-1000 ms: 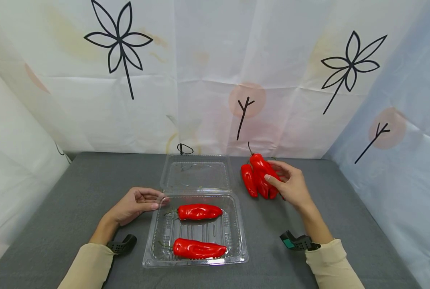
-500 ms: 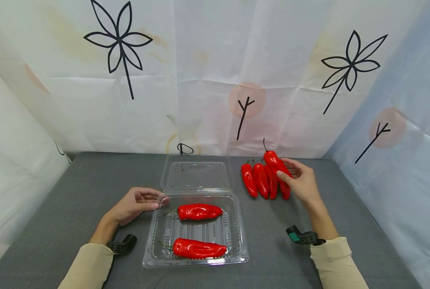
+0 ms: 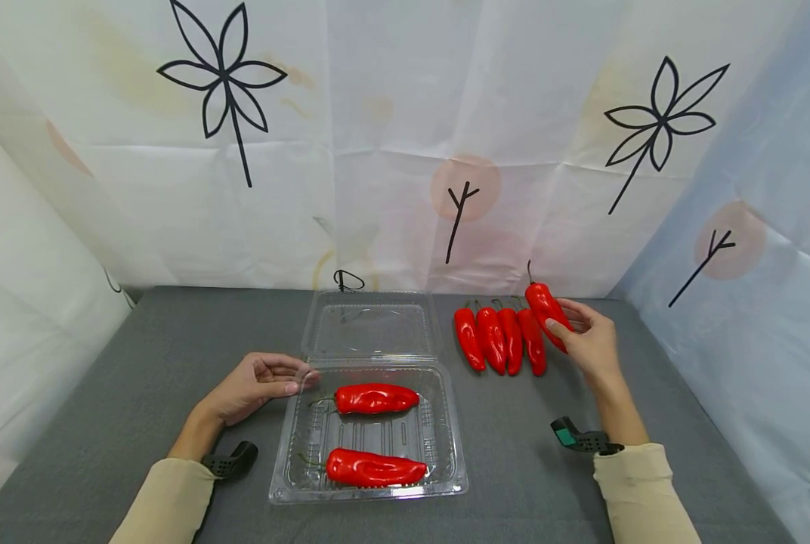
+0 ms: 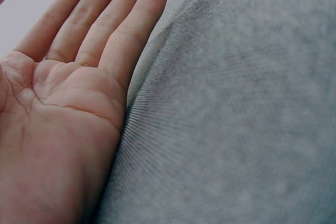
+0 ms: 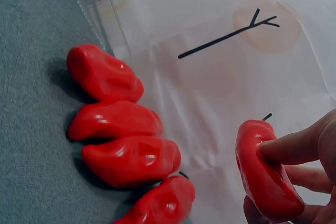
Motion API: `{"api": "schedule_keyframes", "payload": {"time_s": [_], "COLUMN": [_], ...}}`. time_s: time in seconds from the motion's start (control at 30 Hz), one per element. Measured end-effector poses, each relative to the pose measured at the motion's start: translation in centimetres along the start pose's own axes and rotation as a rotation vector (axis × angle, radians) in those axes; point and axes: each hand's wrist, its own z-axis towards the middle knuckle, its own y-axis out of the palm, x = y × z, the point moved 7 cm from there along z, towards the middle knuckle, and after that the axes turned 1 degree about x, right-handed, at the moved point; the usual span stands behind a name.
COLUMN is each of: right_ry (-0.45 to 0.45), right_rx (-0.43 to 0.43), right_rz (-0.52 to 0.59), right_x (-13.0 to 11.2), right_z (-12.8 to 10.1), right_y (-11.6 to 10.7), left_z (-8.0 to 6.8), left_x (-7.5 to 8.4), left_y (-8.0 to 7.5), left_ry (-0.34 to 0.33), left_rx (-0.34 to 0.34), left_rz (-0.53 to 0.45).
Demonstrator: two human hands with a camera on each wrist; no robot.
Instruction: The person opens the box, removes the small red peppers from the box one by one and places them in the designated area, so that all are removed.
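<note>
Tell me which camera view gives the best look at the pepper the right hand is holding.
The right wrist view: the held pepper fills the lower right corner, with a fingertip pressed into it. The head view shows the same pepper small, lifted beside the row of four peppers, in the right hand. The left wrist view shows none of it.

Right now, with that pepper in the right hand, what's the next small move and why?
Probably carry the pepper left toward the open box. The right hand pinches it clear of the row of four, and the box holds only two peppers with a bare strip between them. The left hand rests at the box's edge.
</note>
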Motion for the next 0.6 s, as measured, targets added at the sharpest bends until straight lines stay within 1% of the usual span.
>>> {"api": "schedule_keyframes", "payload": {"time_s": [0.17,0.33,0.6], "right_ry": [0.047,0.078,0.155], "right_rx": [0.022,0.034,0.016], "right_rz": [-0.022,-0.065,-0.122], "right_x": [1.1,2.0,4.0], "right_z": [0.4,0.6,0.9], "right_y": [-0.6,-1.0,-0.8], "left_z": [0.0,0.0,-0.1], "left_x": [0.0,0.2,0.3], "left_y": [0.0,0.1,0.1], "left_ry": [-0.019,0.013,0.016], "left_rx": [0.018,-0.003,-0.005], "left_rz": [0.011,0.006,-0.005]}}
